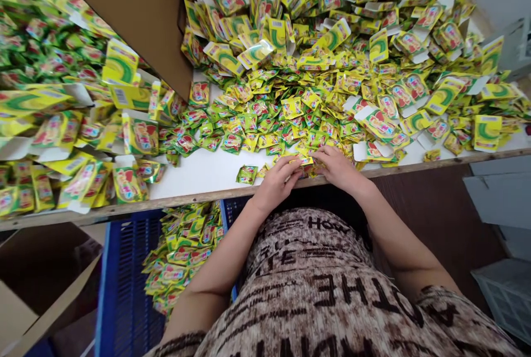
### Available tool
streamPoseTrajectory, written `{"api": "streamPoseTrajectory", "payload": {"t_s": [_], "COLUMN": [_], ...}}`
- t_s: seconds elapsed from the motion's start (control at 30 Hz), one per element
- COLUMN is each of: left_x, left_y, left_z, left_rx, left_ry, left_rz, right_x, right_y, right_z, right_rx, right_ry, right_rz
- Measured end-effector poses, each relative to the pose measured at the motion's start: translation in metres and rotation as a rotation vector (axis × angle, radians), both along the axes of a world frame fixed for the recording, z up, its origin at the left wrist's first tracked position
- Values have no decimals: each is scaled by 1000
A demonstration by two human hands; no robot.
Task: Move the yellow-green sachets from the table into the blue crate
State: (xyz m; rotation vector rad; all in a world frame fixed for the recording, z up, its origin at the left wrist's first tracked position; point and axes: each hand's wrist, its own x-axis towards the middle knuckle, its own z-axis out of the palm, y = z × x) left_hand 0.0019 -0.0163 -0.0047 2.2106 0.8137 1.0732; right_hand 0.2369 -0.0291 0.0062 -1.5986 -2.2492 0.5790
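Cardboard flap (136, 20): hangs over table's left part
Blue crate (124, 290): below table edge, holds sachets
Small cartons (487, 130): scattered far right
Table (207, 172): white top

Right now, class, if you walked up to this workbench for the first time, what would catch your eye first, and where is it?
First, the huge heap of yellow-green sachets spread across the white table, with small printed cartons mixed in. Next, at the near edge, the left hand and right hand meet over a few sachets. Under the table on the left, a blue crate holds more sachets, and a brown cardboard flap looms top left.
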Motion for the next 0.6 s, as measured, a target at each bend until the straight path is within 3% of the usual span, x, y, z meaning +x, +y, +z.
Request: {"api": "streamPoseTrajectory", "payload": {"t_s": [0.1, 0.17, 0.23, 0.3, 0.37, 0.43, 0.5, 0.57, 0.6], "left_x": [4, 8, 11, 1, -26, -72, -128, -180, -200], "left_y": [0, 1, 3, 3, -2, -13, -30, -52, -64], "left_z": [0, 2, 8, 20, 38, 52, 56, 47, 38], "left_rx": [18, 9, -5, -45, -174, -440, -795, -1104, -1204], "left_ry": [144, 154, 55, -127, -309, -346, -173, 76, 157], "left_rz": [-47, -43, 32, 203, 389, 449, 381, 342, 388], "right_x": [2, 5, 10, 13, 12, 6, -3, -13, -16], "right_y": [1, 1, 6, 16, 30, 44, 53, 57, 57], "right_z": [5, 8, 13, 19, 23, 20, 9, -5, -11], "right_rx": [-40, -120, -194, -206, -187, -179, -180, -166, -147], "right_ry": [-15, 104, 331, 621, 896, 1077, 1119, 1044, 977], "right_rz": [-36, -103, -254, -446, -599, -697, -795, -875, -892]}}
